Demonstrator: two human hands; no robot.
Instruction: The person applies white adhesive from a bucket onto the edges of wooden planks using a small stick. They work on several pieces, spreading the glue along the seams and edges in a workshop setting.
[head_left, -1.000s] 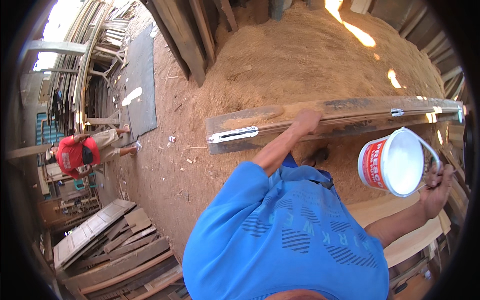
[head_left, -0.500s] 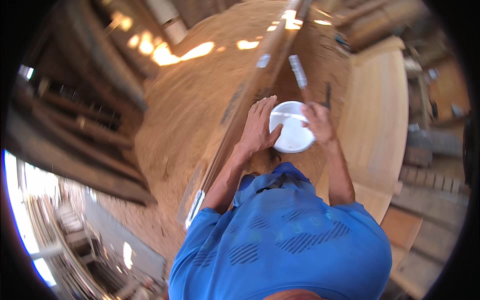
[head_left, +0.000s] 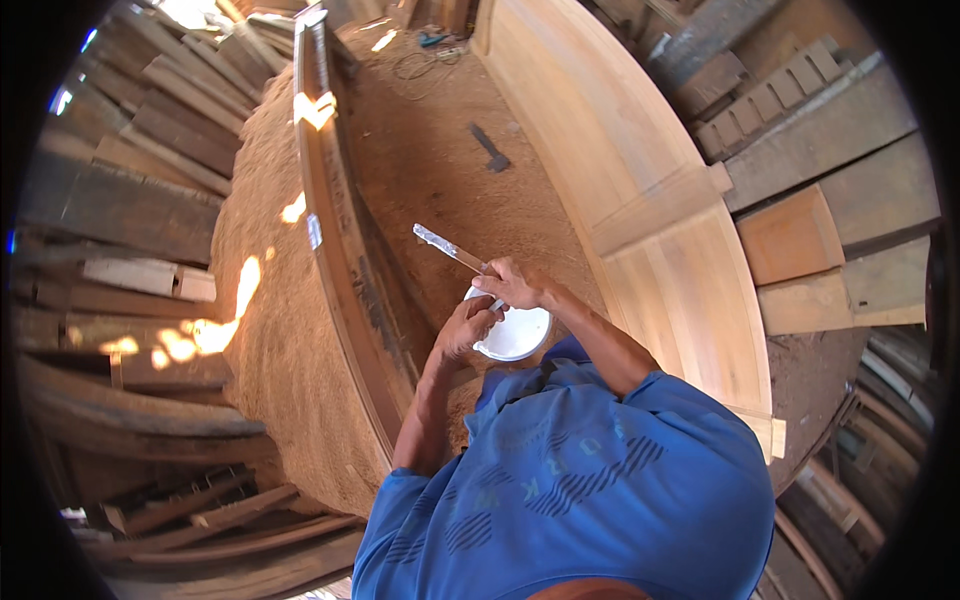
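Note:
A white plastic bucket is just in front of my body. My left hand is closed at its left rim, the fingertips at a small pale piece that looks like part of the handle. My right hand is shut on a thin stick above the bucket. The stick's far end is smeared white and points up and left. Both hands almost meet over the rim and hide part of the bucket's opening.
A long narrow plank stands to my left, and a wide pale wooden panel to my right. Between them a hammer lies on the brown ground. Stacked boards line the left side, with more timber at right.
My view has turned, bringing the hammer into clear sight. My left hand has gone from spread fingers to a closed grip at the rim. My right hand has come closer to it with the stick.

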